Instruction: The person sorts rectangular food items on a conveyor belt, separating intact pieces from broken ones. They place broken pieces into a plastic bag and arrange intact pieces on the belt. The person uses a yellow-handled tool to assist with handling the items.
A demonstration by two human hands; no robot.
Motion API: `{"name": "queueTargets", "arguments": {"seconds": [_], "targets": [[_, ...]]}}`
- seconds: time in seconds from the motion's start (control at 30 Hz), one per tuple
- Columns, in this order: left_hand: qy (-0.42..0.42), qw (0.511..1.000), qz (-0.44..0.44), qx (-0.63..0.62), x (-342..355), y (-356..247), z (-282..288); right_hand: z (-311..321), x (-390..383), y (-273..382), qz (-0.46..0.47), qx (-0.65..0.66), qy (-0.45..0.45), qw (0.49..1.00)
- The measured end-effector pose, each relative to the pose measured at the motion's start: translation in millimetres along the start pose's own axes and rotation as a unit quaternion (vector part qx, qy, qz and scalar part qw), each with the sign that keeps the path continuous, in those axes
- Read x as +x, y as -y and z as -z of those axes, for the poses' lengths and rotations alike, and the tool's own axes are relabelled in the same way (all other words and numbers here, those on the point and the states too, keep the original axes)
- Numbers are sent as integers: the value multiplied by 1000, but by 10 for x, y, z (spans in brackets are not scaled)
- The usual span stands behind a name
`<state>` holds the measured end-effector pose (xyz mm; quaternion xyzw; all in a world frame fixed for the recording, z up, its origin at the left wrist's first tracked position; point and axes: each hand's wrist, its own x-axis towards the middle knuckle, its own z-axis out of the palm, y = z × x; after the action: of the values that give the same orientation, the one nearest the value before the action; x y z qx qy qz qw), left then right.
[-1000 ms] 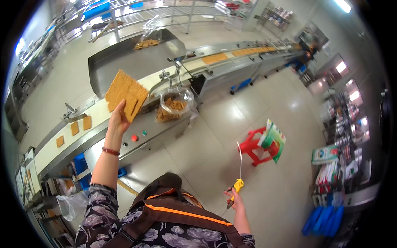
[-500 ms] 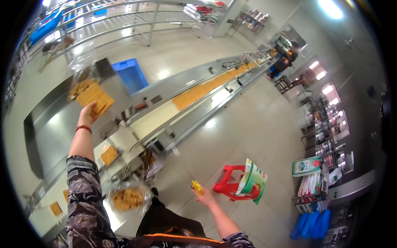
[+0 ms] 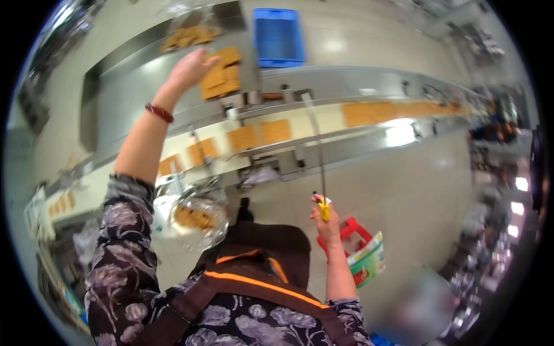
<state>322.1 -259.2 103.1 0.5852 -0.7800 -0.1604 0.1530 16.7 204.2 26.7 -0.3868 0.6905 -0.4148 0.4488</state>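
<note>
The long conveyor (image 3: 323, 124) runs from left to far right in front of you, with orange sheets (image 3: 258, 135) lying flat on its pale belt. Beyond it, far in the middle, stands a blue crate (image 3: 279, 36). Near you at the left, a clear bag (image 3: 196, 216) holds more orange pieces. At the right, near your arm, a green and white package (image 3: 368, 259) leans on a red stool (image 3: 353, 229).

Your left hand (image 3: 187, 70) is raised to the far side, and the stack of crackers (image 3: 221, 79) lies just right of its fingers, touching them; how tightly they grip, I cannot tell. Your right hand (image 3: 325, 222) is closed around a yellow handle (image 3: 324, 210) of a thin rod (image 3: 318, 155) pointing up.
</note>
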Motion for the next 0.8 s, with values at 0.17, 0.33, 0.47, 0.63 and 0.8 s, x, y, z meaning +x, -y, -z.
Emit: {"name": "queueTargets", "arguments": {"seconds": [0.17, 0.33, 0.47, 0.63, 0.8], "targets": [[298, 950, -23, -89, -2080, -1103, 506, -613, 249, 491, 5, 243, 116, 963], [130, 959, 37, -248, -3390, -1155, -571, -1429, 576, 1388, 307, -58, 216, 925], [-90, 825, 333, -448, -3309, -917, -674, -1079, 580, 1329, 403, -199, 286, 846], [-159, 736, 510, -415, -3405, -214, -681, 400, 550, 183, 208, -184, 371, 886], [-262, 668, 579, -388, -3097, -101, -1113, 2625, 284, -1264, -24, -333, 285, 899]]}}
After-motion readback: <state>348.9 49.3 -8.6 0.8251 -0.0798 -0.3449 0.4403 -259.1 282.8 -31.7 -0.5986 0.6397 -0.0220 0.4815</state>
